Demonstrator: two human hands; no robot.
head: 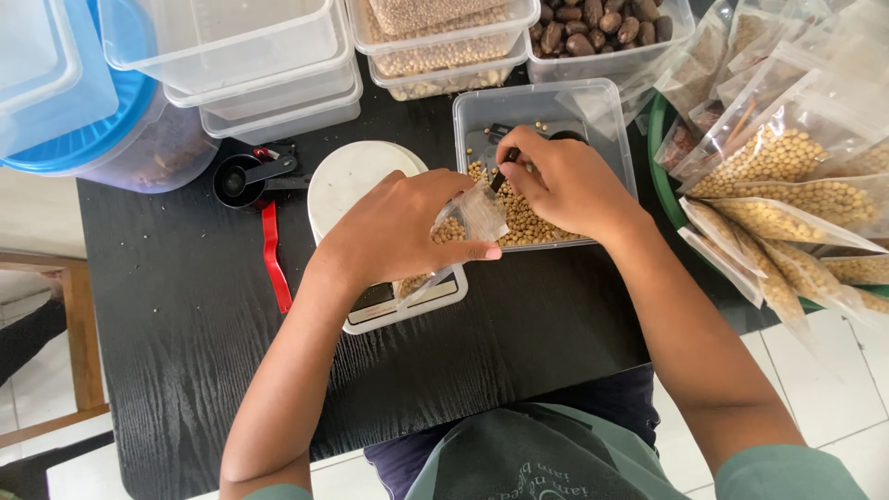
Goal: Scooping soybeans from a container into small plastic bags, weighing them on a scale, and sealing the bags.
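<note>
With the left hand (398, 231) pinching a bag (468, 227) and the right hand (565, 181) gripping a scoop (505, 167), beans (528, 218) could spill onto the scale (361, 185) if the bag mouth sags.

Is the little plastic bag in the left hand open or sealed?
Open: the left hand holds the bag mouth up toward the scoop, beans already inside.

My left hand (398, 231) covers most of the small bag (472, 218) and part of the scale (370, 185). My right hand (565, 181) hides the scoop handle (505, 168). The frame edge cuts off the packed bags (787, 176).
</note>
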